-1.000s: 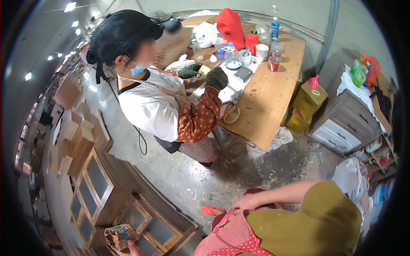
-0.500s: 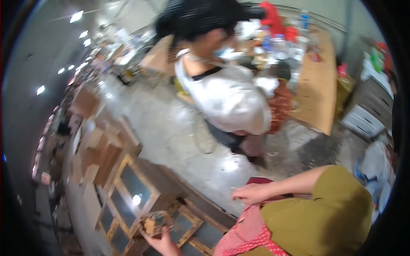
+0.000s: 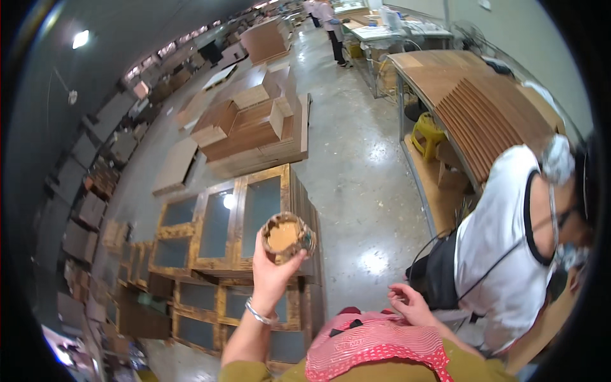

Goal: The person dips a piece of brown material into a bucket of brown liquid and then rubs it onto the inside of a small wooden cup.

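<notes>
My left hand [image 3: 272, 274], a silver bangle on its wrist, grips a small round tub [image 3: 284, 237] from below and the side. Tan paste lies inside the tub, and its rim is crusted with dried brown stuff. Behind the tub stand wooden cabinets [image 3: 238, 216] with yellowish-brown frames and grey glass-like panels. My right hand [image 3: 409, 303] hovers by the front of my red-and-white apron [image 3: 375, 337]. Its fingers are loosely bent and apart, with nothing seen in them.
At the right, close by, a person in white [image 3: 503, 254] stands beside a workbench holding a row of brown strips [image 3: 480, 114]. A yellow stool-like object [image 3: 428, 137] sits under the bench. Stacked wooden boards [image 3: 254, 127] lie beyond the cabinets. Another person [image 3: 332, 32] stands far off.
My view has swung left and along the aisle. The left hand has lifted the tub higher in front of the cabinets. The nearby person now appears at the right edge.
</notes>
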### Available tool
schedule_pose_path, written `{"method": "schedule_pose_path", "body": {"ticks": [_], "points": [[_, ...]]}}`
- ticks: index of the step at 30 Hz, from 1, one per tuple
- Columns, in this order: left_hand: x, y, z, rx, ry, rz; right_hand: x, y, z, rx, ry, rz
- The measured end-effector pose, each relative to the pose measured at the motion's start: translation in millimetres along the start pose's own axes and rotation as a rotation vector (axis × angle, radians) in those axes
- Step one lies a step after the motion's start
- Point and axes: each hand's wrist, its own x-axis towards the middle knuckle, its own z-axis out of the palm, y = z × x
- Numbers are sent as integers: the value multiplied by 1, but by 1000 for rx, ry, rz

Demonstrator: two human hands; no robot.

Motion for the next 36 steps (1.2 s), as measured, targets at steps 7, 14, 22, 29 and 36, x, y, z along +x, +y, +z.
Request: {"method": "schedule_pose_path", "body": {"ticks": [7, 14, 22, 29, 36], "points": [[118, -34, 30, -26, -89, 57, 55, 5, -41, 401, 528, 95], [227, -82, 40, -46, -150, 3, 141, -8, -63, 402, 642, 151], [344, -131, 72, -182, -167, -58, 290, -94, -109, -51, 487, 111], [446, -154, 110, -134, 33, -115, 422, -99, -208, -506, 415, 100], [569, -185, 124, -107, 150, -134, 589, -176, -242, -983, -65, 120]]}}
